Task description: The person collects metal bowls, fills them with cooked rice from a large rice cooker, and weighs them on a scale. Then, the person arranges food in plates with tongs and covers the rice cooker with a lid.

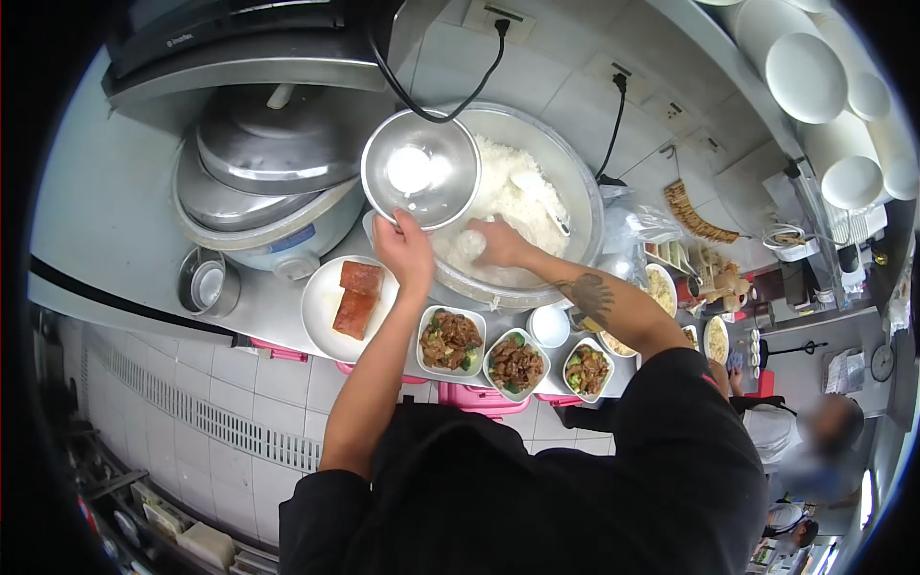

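Observation:
My left hand [404, 251] grips the rim of a shiny metal bowl [385, 196], tilted over the left edge of a large rice pot [592, 216]. The inside of the bowl shows nothing but bright reflections and a few small white specks. Over the white rice [498, 177] in the pot, my right hand [500, 241] is closed around a whitish rounded thing [470, 245], whose kind I cannot make out. A white rice paddle [543, 195] lies on the rice, to the upper right of that hand.
A plate [319, 331] with browned meat blocks [356, 302] sits at left. Square bowls of meat and greens [450, 341] line the counter's front edge. Lidded cookers [273, 216] stand left, a metal pot [209, 286] before them. Cords hang above; a co-worker [771, 431] is at right.

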Demonstrator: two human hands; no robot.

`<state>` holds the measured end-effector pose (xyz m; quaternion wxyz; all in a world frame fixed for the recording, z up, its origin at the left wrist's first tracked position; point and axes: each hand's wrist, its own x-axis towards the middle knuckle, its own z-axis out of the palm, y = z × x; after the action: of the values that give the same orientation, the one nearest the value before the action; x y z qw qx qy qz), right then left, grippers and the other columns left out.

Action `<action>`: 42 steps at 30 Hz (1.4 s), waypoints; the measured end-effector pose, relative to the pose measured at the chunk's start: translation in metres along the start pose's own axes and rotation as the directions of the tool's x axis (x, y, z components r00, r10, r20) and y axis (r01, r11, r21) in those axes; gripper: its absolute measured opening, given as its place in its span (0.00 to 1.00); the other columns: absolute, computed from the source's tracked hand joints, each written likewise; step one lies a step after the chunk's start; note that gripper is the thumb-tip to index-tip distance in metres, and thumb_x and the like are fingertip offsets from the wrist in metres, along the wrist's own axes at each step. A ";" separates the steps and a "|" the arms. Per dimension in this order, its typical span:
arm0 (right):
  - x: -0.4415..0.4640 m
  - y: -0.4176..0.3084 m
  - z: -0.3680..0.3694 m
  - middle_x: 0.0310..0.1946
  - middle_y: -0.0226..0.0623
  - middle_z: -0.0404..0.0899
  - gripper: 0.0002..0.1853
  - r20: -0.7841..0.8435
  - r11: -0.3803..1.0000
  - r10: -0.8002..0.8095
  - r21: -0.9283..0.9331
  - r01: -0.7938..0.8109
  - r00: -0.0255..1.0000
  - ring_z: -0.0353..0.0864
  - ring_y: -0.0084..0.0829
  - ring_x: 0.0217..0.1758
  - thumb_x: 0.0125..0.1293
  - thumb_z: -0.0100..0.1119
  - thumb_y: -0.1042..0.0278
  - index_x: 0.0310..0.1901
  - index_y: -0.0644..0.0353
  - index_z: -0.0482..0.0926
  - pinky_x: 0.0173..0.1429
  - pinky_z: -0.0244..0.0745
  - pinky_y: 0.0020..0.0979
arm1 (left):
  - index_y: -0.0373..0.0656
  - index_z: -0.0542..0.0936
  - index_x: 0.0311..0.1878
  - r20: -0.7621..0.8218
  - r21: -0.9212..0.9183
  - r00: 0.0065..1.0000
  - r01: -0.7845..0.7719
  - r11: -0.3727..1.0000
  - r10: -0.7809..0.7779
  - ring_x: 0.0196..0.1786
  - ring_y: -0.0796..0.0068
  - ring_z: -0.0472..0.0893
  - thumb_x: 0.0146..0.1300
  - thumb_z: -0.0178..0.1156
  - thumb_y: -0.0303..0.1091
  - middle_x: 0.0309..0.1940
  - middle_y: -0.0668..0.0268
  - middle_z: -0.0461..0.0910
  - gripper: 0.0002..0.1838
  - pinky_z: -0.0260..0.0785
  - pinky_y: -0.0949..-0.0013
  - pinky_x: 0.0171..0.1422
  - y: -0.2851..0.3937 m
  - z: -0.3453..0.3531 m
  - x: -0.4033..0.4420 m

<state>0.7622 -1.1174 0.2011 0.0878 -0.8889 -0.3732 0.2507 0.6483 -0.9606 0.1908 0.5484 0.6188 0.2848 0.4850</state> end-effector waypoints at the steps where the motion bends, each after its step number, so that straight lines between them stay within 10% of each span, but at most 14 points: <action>1: -0.007 0.001 -0.007 0.58 0.57 0.71 0.42 -0.009 1.000 -0.001 -0.011 0.001 1.000 0.69 0.51 0.63 0.44 0.75 0.61 0.64 0.51 0.67 0.65 0.66 0.43 | 0.31 0.74 0.39 -0.005 -0.012 1.000 -0.005 1.000 0.005 0.25 0.72 0.78 0.68 0.51 0.30 0.30 0.58 0.76 0.10 0.77 0.66 0.27 0.005 -0.003 0.006; 3: -0.023 0.004 -0.025 0.55 0.51 0.75 0.38 0.026 0.890 0.003 0.456 -0.014 1.000 0.73 0.39 0.59 0.49 0.72 0.68 0.64 0.61 0.67 0.62 0.69 0.34 | 0.33 0.71 0.28 0.159 0.049 0.978 0.129 0.990 -0.136 0.30 0.56 0.74 0.62 0.56 0.32 0.26 0.54 0.73 0.11 0.64 0.57 0.39 0.017 -0.009 0.022; 6: -0.036 0.018 -0.055 0.53 0.46 0.77 0.37 -0.079 0.791 0.089 0.612 -0.022 0.993 0.78 0.31 0.52 0.54 0.67 0.77 0.66 0.71 0.62 0.57 0.73 0.29 | 0.32 0.74 0.31 0.283 0.219 0.959 -0.060 0.974 -0.005 0.37 0.50 0.76 0.58 0.56 0.31 0.30 0.48 0.75 0.10 0.67 0.52 0.42 0.030 -0.013 0.040; 8: -0.059 -0.007 -0.095 0.52 0.46 0.78 0.38 -0.168 0.767 0.140 0.642 0.000 0.976 0.78 0.31 0.51 0.54 0.68 0.76 0.66 0.73 0.62 0.56 0.74 0.28 | 0.31 0.75 0.32 0.378 0.332 0.920 -0.235 0.913 0.100 0.39 0.47 0.76 0.58 0.56 0.30 0.30 0.46 0.75 0.09 0.68 0.49 0.43 0.035 -0.008 0.045; 13: -0.056 -0.019 -0.142 0.51 0.47 0.78 0.37 -0.397 0.783 0.138 0.605 0.146 0.907 0.79 0.32 0.49 0.55 0.69 0.71 0.63 0.77 0.64 0.54 0.75 0.29 | 0.28 0.77 0.38 0.634 0.341 0.754 -0.076 0.937 -0.170 0.42 0.43 0.80 0.57 0.56 0.27 0.40 0.41 0.79 0.10 0.75 0.51 0.50 0.053 0.020 0.029; 15: -0.045 -0.027 -0.145 0.47 0.49 0.81 0.33 -0.457 0.911 0.153 0.409 0.054 0.876 0.81 0.33 0.47 0.58 0.69 0.57 0.58 0.75 0.71 0.53 0.74 0.32 | 0.29 0.77 0.44 0.696 0.094 0.535 0.593 0.799 -0.479 0.34 0.57 0.85 0.62 0.51 0.25 0.40 0.49 0.81 0.11 0.82 0.62 0.40 0.067 0.024 0.014; 17: -0.062 -0.064 -0.152 0.46 0.48 0.81 0.30 -0.413 0.902 0.142 0.428 0.054 0.900 0.80 0.33 0.46 0.61 0.66 0.54 0.55 0.71 0.75 0.51 0.74 0.33 | 0.28 0.73 0.49 0.738 0.071 0.472 0.657 0.751 -0.482 0.38 0.62 0.85 0.65 0.46 0.23 0.41 0.53 0.80 0.13 0.84 0.62 0.42 0.059 0.030 0.006; 22: -0.057 -0.063 -0.161 0.46 0.41 0.80 0.23 -0.242 0.864 0.031 0.494 0.096 0.970 0.79 0.29 0.43 0.69 0.55 0.52 0.54 0.65 0.76 0.49 0.74 0.31 | 0.28 0.73 0.49 0.699 -0.102 0.536 0.729 0.677 -0.472 0.38 0.60 0.84 0.65 0.48 0.23 0.42 0.52 0.80 0.12 0.84 0.61 0.38 0.077 0.022 0.000; 27: -0.088 -0.061 -0.182 0.41 0.39 0.80 0.19 -0.415 0.645 0.204 0.739 0.198 0.887 0.79 0.30 0.39 0.72 0.49 0.56 0.51 0.65 0.77 0.48 0.77 0.32 | 0.31 0.78 0.39 0.511 -0.157 0.752 0.559 0.814 -0.417 0.30 0.66 0.82 0.61 0.52 0.25 0.30 0.56 0.80 0.08 0.80 0.64 0.32 0.057 0.017 0.009; 30: -0.071 0.001 -0.141 0.53 0.53 0.76 0.34 -0.545 0.918 0.352 0.359 -0.168 0.761 0.78 0.42 0.55 0.68 0.52 0.43 0.58 0.71 0.72 0.58 0.74 0.41 | 0.32 0.79 0.35 0.320 -0.103 0.909 0.316 0.943 -0.269 0.23 0.73 0.76 0.58 0.54 0.27 0.20 0.60 0.77 0.08 0.72 0.65 0.28 0.037 0.008 0.010; 34: -0.030 0.101 -0.021 0.70 0.53 0.57 0.40 0.091 0.961 0.238 0.123 -0.248 0.967 0.51 0.48 0.75 0.65 0.41 0.29 0.67 0.55 0.67 0.78 0.40 0.45 | 0.32 0.78 0.34 0.117 -0.155 0.987 0.131 0.979 -0.113 0.19 0.76 0.69 0.57 0.55 0.29 0.16 0.61 0.75 0.08 0.65 0.65 0.27 0.034 0.003 0.007; 37: -0.011 0.028 0.002 0.68 0.49 0.63 0.35 0.114 0.925 0.363 0.070 -0.372 0.925 0.60 0.46 0.72 0.66 0.48 0.36 0.63 0.58 0.71 0.73 0.53 0.46 | 0.32 0.78 0.36 0.048 -0.210 0.994 0.109 0.972 -0.101 0.20 0.76 0.71 0.58 0.54 0.28 0.18 0.61 0.77 0.08 0.66 0.66 0.28 0.032 0.004 0.007; 40: 0.001 -0.007 0.028 0.60 0.52 0.72 0.31 0.072 0.748 0.516 0.448 -0.490 0.854 0.68 0.43 0.66 0.65 0.56 0.47 0.60 0.64 0.72 0.68 0.62 0.43 | 0.32 0.78 0.42 0.067 -0.211 0.980 0.195 0.958 -0.185 0.30 0.83 0.75 0.63 0.51 0.26 0.31 0.66 0.82 0.10 0.68 0.75 0.36 0.045 -0.003 0.003; 42: 0.010 -0.020 0.049 0.53 0.53 0.77 0.28 -0.009 0.821 0.186 0.551 -0.150 0.983 0.74 0.40 0.57 0.61 0.60 0.57 0.57 0.70 0.74 0.61 0.68 0.40 | 0.32 0.78 0.43 0.073 -0.255 0.981 0.193 0.948 -0.180 0.30 0.82 0.76 0.64 0.51 0.26 0.31 0.65 0.82 0.10 0.70 0.74 0.35 0.040 -0.001 0.006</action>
<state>0.7310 -1.0972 0.1623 0.3276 -0.8632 -0.2031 0.3260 0.6422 -0.9647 0.2305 0.6752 0.5233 0.2622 0.4489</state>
